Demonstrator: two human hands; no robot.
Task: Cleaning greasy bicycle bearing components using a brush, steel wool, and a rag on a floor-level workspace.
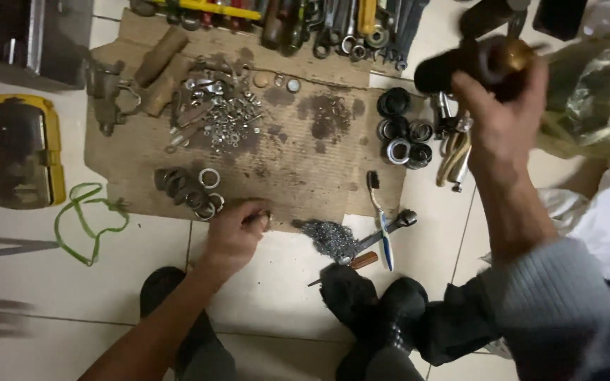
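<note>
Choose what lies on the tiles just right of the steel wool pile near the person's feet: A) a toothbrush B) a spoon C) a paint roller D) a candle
A: a toothbrush with a blue-and-white handle lies beside the steel wool, bristles toward the cardboard.

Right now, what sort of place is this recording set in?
Probably a makeshift repair spot on a tiled floor, not a proper workbench. A greasy cardboard sheet carries a pile of nuts and washers, a row of wrenches and screwdrivers lies along the top, and bearing rings sit nearby.
</note>
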